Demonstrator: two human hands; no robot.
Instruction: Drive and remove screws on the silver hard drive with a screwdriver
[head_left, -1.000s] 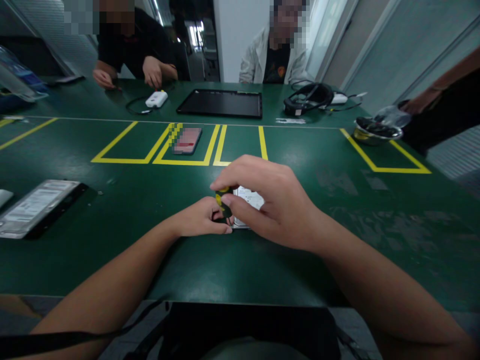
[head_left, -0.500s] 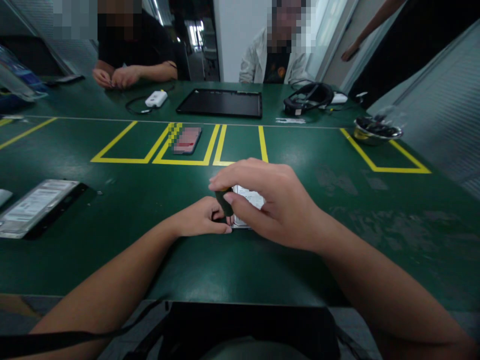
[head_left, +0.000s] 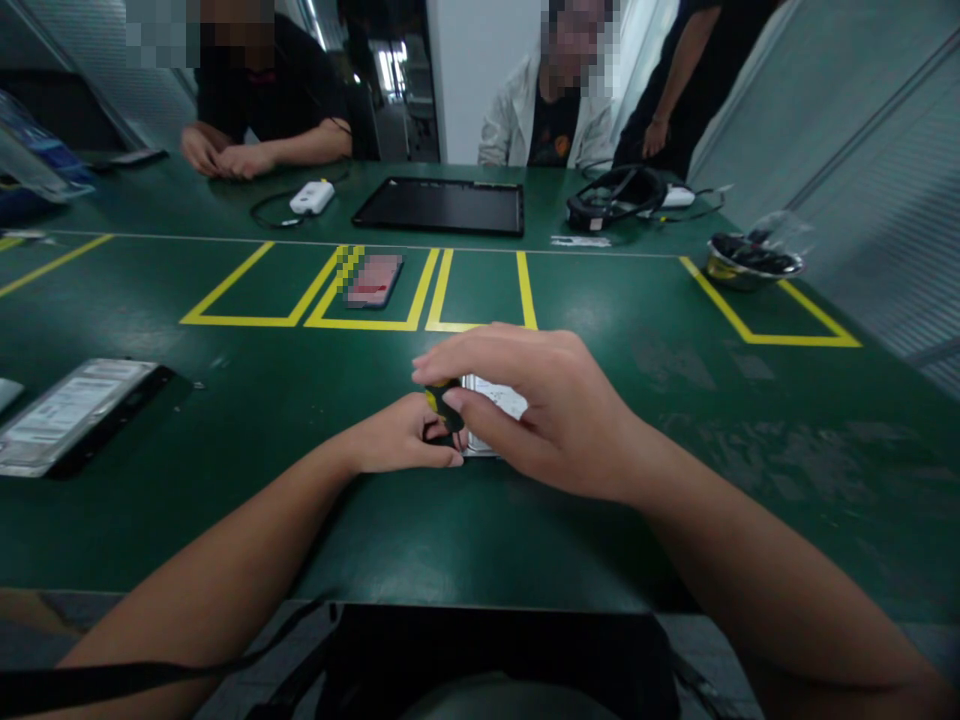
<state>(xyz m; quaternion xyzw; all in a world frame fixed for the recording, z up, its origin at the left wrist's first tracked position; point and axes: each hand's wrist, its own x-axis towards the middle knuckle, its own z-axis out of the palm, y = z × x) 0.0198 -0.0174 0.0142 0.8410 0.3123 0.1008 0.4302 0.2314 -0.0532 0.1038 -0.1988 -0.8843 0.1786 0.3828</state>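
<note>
My right hand (head_left: 555,410) is closed around the black-and-yellow handle of a screwdriver (head_left: 445,404), thumb and fingertips gripping it near the top. The screwdriver leans slightly, its thin shaft pointing down at the left edge of a hard drive (head_left: 501,396) with a white label. Much of that drive is hidden beneath my right hand. My left hand (head_left: 405,436) is closed on the drive's near left corner, with the thumb at the front and the fingers beside the shaft. The screwdriver's tip is too small to make out.
Another drive in a black bracket (head_left: 82,415) lies at the left. Beyond the yellow tape outlines are a phone (head_left: 376,281), a black panel (head_left: 442,206), a white box (head_left: 312,197) and a headset (head_left: 616,196). A metal bowl (head_left: 754,265) stands at right; people are across the table.
The screwdriver handle has turned in my right hand and now shows more yellow; my left hand stays put. At the far right, a standing person has moved leftward.
</note>
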